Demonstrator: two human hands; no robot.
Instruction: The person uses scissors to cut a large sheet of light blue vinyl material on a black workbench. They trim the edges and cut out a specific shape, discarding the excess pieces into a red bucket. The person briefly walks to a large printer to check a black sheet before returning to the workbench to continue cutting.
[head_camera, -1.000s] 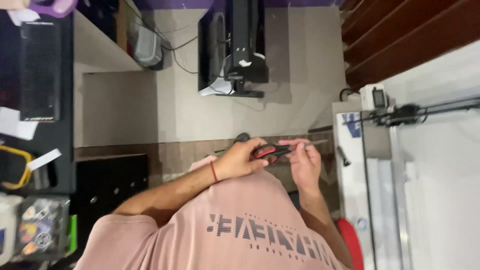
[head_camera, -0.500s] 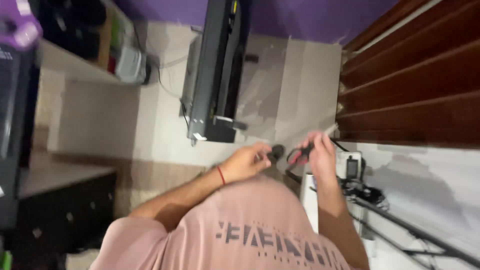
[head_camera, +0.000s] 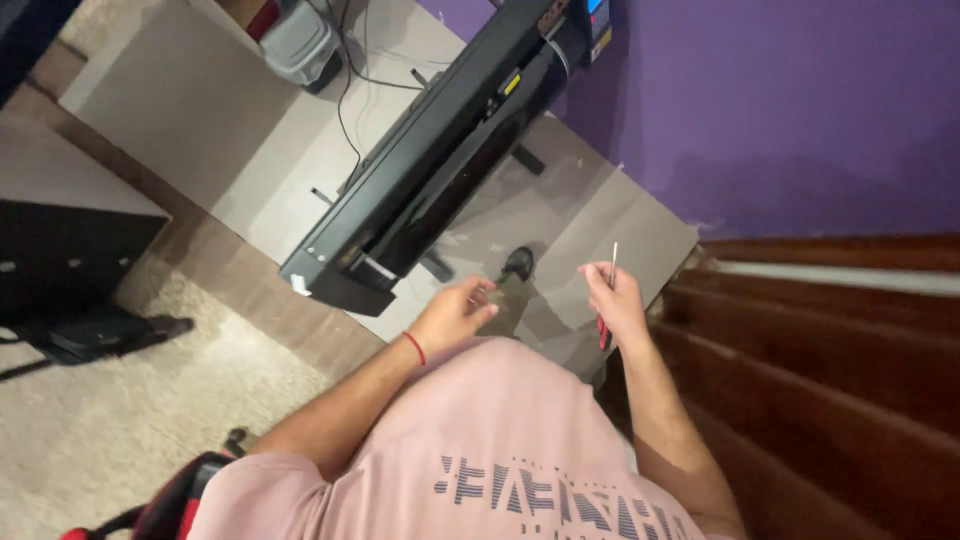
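Right hand (head_camera: 615, 298) grips a red-handled screwdriver (head_camera: 608, 290); left hand (head_camera: 455, 315) seemingly empty.

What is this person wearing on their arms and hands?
Both forearms are bare, with no gloves on the left hand or the right hand. A thin red band circles the left wrist. A pink short-sleeved shirt with dark printed stripes covers the upper arms.

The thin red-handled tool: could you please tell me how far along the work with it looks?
Done: the right hand grips the thin red-handled tool, its metal shaft pointing up. In hand: the left hand is curled beside it; what it pinches is too small to tell. Left: the tip touches nothing, and the long black machine stands untouched beyond.
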